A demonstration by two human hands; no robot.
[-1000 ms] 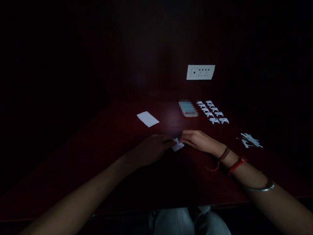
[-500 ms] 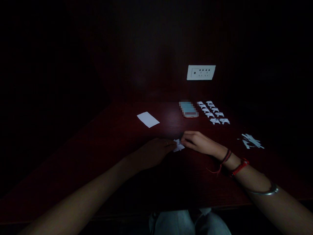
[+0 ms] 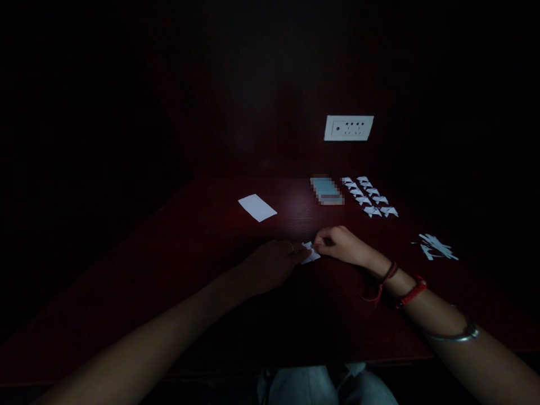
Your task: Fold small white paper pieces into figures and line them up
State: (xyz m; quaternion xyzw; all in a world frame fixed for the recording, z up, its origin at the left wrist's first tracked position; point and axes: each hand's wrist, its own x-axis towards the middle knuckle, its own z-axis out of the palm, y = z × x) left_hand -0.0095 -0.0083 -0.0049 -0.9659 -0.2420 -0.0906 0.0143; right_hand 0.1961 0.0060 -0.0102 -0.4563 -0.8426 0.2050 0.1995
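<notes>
Where the two hands meet near the middle of the dark red table (image 3: 202,247), a small white folded paper piece (image 3: 311,253) lies pinched between them. Left hand (image 3: 272,264) is curled, its fingertips closed on the paper's left edge; a ring shows on one finger. Right hand (image 3: 341,246) is bunched into a loose fist, fingertips gripping the paper's right edge, with red thread bands at the wrist. Farther off lie a white paper rectangle (image 3: 257,207) on the left, a blurred phone-like object (image 3: 327,190), and two rows of folded paper shapes (image 3: 370,196). Paper scraps (image 3: 436,247) sit well apart on the right. A white wall socket (image 3: 348,127) is mounted on the far wall.
</notes>
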